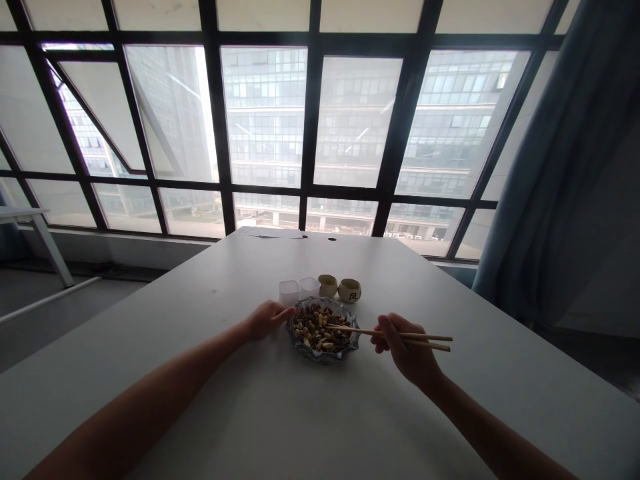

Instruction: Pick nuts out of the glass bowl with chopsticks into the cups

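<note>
A scalloped clear glass bowl stands on the white table, filled with a mix of peanuts and darker seeds that look like sunflower seeds. At its left rim, my left hand grips the edge with the thumb on the rim; the other fingers are partly hidden. My right hand, to the right of the bowl, is closed around a pair of wooden chopsticks. Their tips reach in among the nuts near the bowl's middle. Whether they pinch a nut is too small to tell.
Just behind the bowl stand two translucent plastic cups and, to their right, two small yellowish ceramic cups, one with a dark mark. The white table runs toward large windows. A blue-grey curtain hangs at the right.
</note>
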Available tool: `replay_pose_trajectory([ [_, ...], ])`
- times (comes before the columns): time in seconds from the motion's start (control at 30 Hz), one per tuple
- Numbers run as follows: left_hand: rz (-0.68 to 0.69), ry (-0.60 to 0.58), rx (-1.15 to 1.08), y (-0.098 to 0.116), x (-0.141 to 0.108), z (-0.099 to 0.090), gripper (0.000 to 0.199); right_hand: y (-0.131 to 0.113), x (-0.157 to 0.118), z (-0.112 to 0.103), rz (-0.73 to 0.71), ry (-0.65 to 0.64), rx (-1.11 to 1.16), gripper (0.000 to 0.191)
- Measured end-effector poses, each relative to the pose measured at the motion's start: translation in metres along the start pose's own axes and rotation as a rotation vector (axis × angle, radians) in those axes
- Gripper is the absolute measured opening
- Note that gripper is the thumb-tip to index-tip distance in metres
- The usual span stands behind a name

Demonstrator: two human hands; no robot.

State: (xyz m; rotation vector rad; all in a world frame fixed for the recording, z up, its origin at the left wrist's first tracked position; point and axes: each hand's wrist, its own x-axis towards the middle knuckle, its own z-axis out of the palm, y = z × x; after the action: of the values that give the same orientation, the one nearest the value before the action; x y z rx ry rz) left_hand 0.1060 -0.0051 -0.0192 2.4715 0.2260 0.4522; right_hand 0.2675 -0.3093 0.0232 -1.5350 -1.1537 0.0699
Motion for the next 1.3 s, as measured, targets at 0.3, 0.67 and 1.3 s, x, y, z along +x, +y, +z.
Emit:
replay_pose_trajectory([
  [0.3,-0.017,0.003,0.035,0.007,-0.001,-0.002,0.067,-0.007,0.000,-0.005,-0.147,0.027,-0.145,0.049],
  [0.67,-0.020,0.000,0.062,0.010,-0.002,-0.003,0.068,-0.002,0.000,-0.016,-0.278,-0.012,-0.285,0.046],
  [1.3,-0.043,-0.011,0.078,0.009,-0.002,-0.002,0.070,-0.010,0.000,-0.004,-0.108,-0.116,-0.151,0.049],
])
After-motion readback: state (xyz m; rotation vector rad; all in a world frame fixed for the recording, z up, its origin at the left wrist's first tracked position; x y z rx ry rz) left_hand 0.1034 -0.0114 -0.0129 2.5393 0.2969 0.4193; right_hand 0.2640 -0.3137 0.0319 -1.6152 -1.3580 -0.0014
